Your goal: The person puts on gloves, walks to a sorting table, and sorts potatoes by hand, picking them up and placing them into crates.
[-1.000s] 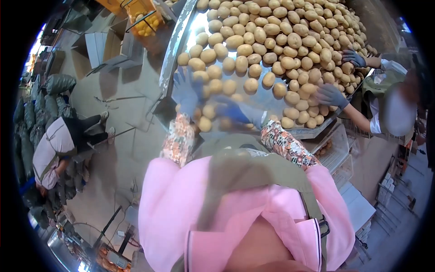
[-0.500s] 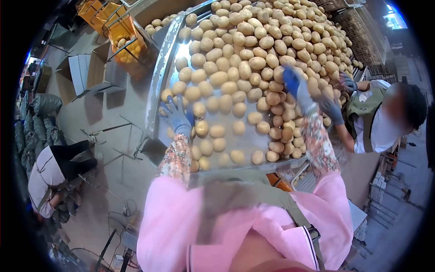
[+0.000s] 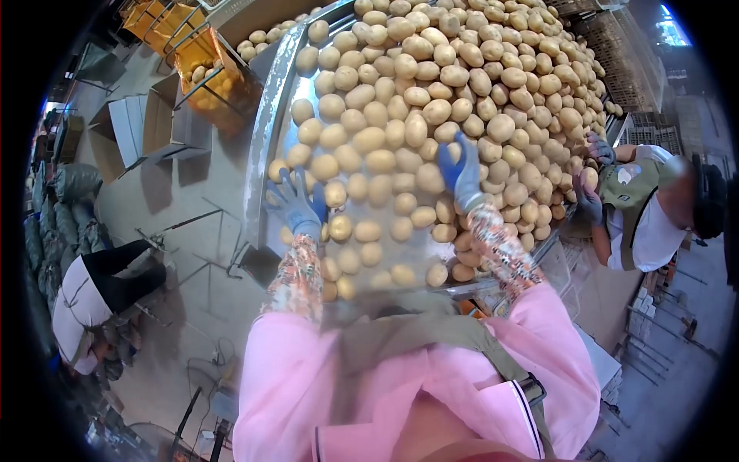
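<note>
Many potatoes (image 3: 431, 112) lie heaped across a metal sorting table (image 3: 265, 123), densest at the far side and right, looser near me. My left hand (image 3: 299, 206), in a grey-blue glove, is over the table's left part with fingers spread. Single potatoes lie right beside its fingers. My right hand (image 3: 462, 173), gloved the same way, rests against potatoes at the edge of the dense pile. Its fingers are stretched apart, and no potato shows in its grasp. Patterned sleeves cover both forearms.
At the right, a co-worker (image 3: 647, 200) in gloves handles potatoes at the pile's edge. Another person (image 3: 85, 300) bends over at the left. Orange bags (image 3: 208, 73) on a frame and a cardboard box (image 3: 162, 123) stand left of the table. Crates (image 3: 623, 69) stand at the far right.
My right hand has moved left and toward me, off the right part of the pile. My left hand stays nearly in place. The co-worker's near hand has shifted slightly toward the right.
</note>
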Motion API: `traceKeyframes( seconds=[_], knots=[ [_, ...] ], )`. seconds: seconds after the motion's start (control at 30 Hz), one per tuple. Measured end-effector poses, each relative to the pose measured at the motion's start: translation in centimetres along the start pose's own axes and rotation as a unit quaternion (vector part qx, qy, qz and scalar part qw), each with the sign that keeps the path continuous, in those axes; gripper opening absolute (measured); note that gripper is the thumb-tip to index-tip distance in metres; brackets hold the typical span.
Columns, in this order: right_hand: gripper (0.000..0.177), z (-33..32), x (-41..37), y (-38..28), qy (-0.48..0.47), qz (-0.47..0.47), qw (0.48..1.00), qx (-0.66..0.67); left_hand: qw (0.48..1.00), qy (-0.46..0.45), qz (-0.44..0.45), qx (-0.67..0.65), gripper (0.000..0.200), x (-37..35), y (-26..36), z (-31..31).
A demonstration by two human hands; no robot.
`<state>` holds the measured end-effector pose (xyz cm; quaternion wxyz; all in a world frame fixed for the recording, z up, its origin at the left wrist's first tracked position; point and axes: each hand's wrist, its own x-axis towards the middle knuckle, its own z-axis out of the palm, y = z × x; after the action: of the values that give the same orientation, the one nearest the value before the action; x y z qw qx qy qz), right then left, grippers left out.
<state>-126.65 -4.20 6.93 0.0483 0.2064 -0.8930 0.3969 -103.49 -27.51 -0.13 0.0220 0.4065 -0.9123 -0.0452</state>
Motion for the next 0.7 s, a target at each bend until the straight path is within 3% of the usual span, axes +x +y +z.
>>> traceKeyframes(
  seconds=[0.13,0.2,0.27,0.33,0.4,0.47,0.57,0.6,0.63,0.67,0.7],
  knots=[
    [0.035,1.2,-7.9,-3.3,0.022,-0.071,0.994,-0.082,0.999,0.036,0.015,0.004,0.065,-0.1,-0.5,1.2],
    [0.036,1.2,-10.7,-4.2,-0.008,-0.038,0.999,-0.027,1.0,0.022,0.012,-0.016,0.066,0.0,-0.1,0.4],
    [0.032,0.9,-13.7,-6.2,-0.144,-0.051,0.988,0.034,1.0,0.022,0.015,-0.008,0.067,0.2,-0.3,0.8],
    [0.033,0.1,-16.3,-7.9,-0.169,0.018,0.983,0.075,1.0,0.01,0.021,0.008,0.067,0.3,-0.9,1.8],
    [0.035,-0.8,-18.6,-7.4,-0.261,-0.175,0.949,-0.03,0.999,0.022,0.026,0.007,0.069,0.2,-1.0,2.3],
    [0.036,-2.5,-19.5,-7.2,-0.32,-0.221,0.919,-0.063,0.998,0.024,0.046,-0.019,0.071,-0.5,-1.1,1.7],
    [0.037,-3.6,-22.3,-2.9,-0.289,-0.235,0.924,-0.087,0.992,-0.019,0.063,-0.108,0.074,-3.0,-1.3,0.1],
    [0.034,-5.5,-22.1,-3.4,-0.293,-0.161,0.939,-0.082,0.988,-0.036,0.063,-0.136,0.074,-4.0,-1.6,-0.1],
    [0.033,-6.7,-21.6,-3.4,-0.285,-0.128,0.936,-0.16,0.987,-0.014,0.106,-0.122,0.071,-5.5,-2.2,-0.3],
    [0.033,-5.5,-23.0,1.6,-0.228,-0.073,0.967,-0.091,0.989,-0.036,0.12,-0.078,0.07,-6.9,-2.9,-0.3],
    [0.035,-7.6,-23.9,0.8,-0.143,-0.085,0.973,-0.161,0.989,-0.065,0.128,-0.037,0.069,-8.4,-3.4,-0.8]
  ],
)
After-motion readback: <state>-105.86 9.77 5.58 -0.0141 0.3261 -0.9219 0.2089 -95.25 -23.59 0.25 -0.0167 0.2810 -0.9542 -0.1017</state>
